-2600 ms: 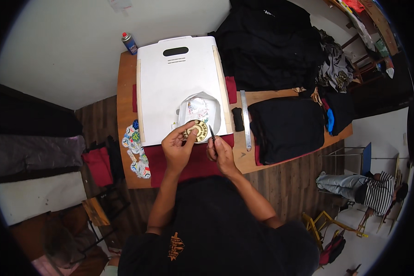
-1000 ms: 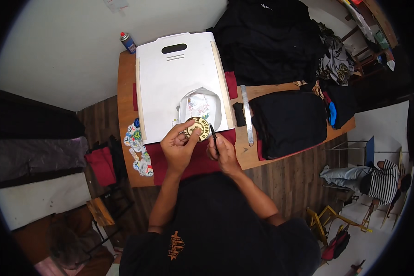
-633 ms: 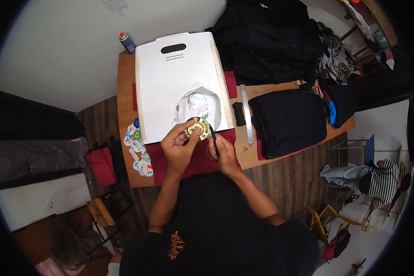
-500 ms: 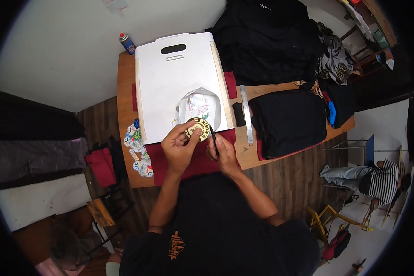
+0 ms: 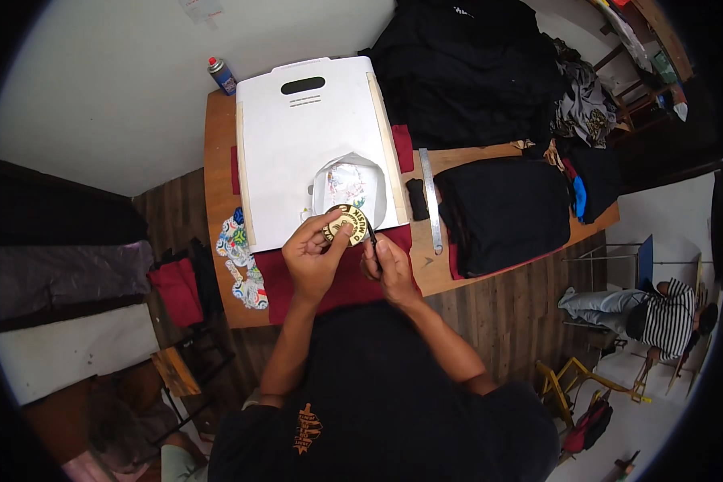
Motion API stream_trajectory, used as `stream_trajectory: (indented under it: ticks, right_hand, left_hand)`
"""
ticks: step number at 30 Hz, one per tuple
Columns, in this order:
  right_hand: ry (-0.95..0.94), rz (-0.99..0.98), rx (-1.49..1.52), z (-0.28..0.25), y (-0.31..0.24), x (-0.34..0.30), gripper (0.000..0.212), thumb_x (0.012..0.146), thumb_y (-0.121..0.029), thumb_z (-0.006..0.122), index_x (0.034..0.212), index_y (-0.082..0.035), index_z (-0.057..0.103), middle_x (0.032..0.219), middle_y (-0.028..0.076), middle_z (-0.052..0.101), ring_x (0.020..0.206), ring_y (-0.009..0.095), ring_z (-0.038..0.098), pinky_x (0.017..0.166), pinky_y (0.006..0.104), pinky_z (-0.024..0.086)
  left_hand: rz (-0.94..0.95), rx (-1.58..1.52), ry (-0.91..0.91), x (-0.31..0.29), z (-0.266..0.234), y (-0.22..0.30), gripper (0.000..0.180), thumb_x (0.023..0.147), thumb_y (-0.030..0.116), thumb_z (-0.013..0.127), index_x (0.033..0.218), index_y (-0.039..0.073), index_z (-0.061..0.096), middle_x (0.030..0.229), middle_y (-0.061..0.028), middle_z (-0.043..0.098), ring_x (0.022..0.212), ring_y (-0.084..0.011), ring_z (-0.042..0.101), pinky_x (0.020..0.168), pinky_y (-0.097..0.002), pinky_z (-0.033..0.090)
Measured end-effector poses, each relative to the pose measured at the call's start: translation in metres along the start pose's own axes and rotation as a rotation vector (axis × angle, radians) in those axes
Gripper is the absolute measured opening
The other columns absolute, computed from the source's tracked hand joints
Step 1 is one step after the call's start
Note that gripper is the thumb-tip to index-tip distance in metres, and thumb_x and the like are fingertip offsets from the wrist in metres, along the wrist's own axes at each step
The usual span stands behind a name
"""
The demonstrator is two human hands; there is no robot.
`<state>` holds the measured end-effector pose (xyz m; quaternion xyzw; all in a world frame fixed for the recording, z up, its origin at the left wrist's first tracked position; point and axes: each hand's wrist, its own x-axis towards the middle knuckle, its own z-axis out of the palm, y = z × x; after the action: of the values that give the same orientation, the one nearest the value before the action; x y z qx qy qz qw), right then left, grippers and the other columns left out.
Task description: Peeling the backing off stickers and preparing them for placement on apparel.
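My left hand [image 5: 312, 253] pinches a round patch [image 5: 345, 226], pale gold in the middle with a dark lettered ring, between thumb and fingers. At the patch's right edge is the tip of a slim black tool [image 5: 373, 237], gripped in my right hand [image 5: 390, 271]. It may be small scissors; most of it is hidden by my fingers. Just beyond the patch, an open pale bag or pouch [image 5: 383, 197] with colourful printed pieces inside lies on a white board [image 5: 297, 145]. Dark red cloth [image 5: 297, 285] lies under both hands, at the board's near edge.
A metal ruler [image 5: 430, 201] lies right of the board, beside folded black garments [image 5: 506, 213]. More black cloth [image 5: 458, 72] is piled behind. A spray can [image 5: 222, 76] stands at the far left; colourful scraps [image 5: 245, 265] lie nearer. Another person [image 5: 659, 317] is at the right.
Both hands, the patch and the black tool hold nearly the same place. At the lower left, another person has shifted slightly.
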<state>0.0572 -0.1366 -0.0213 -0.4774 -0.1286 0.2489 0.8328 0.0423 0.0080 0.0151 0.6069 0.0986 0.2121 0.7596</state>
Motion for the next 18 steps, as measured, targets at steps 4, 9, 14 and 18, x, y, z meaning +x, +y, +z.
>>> stream_trajectory:
  ticks: [4,9,14,18]
  right_hand:
    - [0.011,0.013,-0.01,0.0003,-0.0013,0.0,0.034,0.107,-0.032,0.033,0.09,-0.006,0.047,0.06,-0.004,0.034,0.052,0.006,0.028,0.049,0.0225,0.026]
    - [0.008,-0.002,0.003,-0.0018,0.0033,-0.0001,0.034,0.107,-0.031,0.033,0.089,-0.006,0.047,0.059,-0.004,0.034,0.052,0.006,0.028,0.049,0.0226,0.026]
    - [0.032,-0.011,-0.007,-0.001,0.0028,0.0011,0.033,0.107,-0.03,0.033,0.089,-0.006,0.047,0.059,-0.004,0.034,0.051,0.006,0.028,0.049,0.0227,0.026]
    - [0.032,-0.014,0.002,-0.0014,0.0024,0.0011,0.033,0.107,-0.03,0.033,0.089,-0.006,0.047,0.059,-0.004,0.034,0.051,0.006,0.028,0.048,0.0227,0.026]
  left_hand:
    - [0.011,0.007,0.0,-0.0002,0.0006,0.0003,0.028,0.086,-0.009,0.067,0.113,-0.01,0.062,0.106,-0.0145,0.066,0.09,-0.015,0.067,0.076,-0.0224,0.057]
    - [0.006,0.008,-0.004,-0.0004,0.0013,0.0014,0.029,0.085,-0.009,0.068,0.113,-0.009,0.063,0.106,-0.0139,0.065,0.092,-0.0157,0.067,0.078,-0.023,0.057]
    - [0.009,-0.014,0.002,-0.0021,0.0045,0.0029,0.029,0.084,-0.01,0.069,0.112,-0.009,0.064,0.106,-0.0138,0.065,0.094,-0.0169,0.067,0.079,-0.0238,0.057]
    - [0.006,0.002,0.013,-0.0022,0.0051,0.0008,0.028,0.084,-0.01,0.069,0.111,-0.009,0.064,0.106,-0.014,0.065,0.094,-0.017,0.067,0.079,-0.0235,0.057]
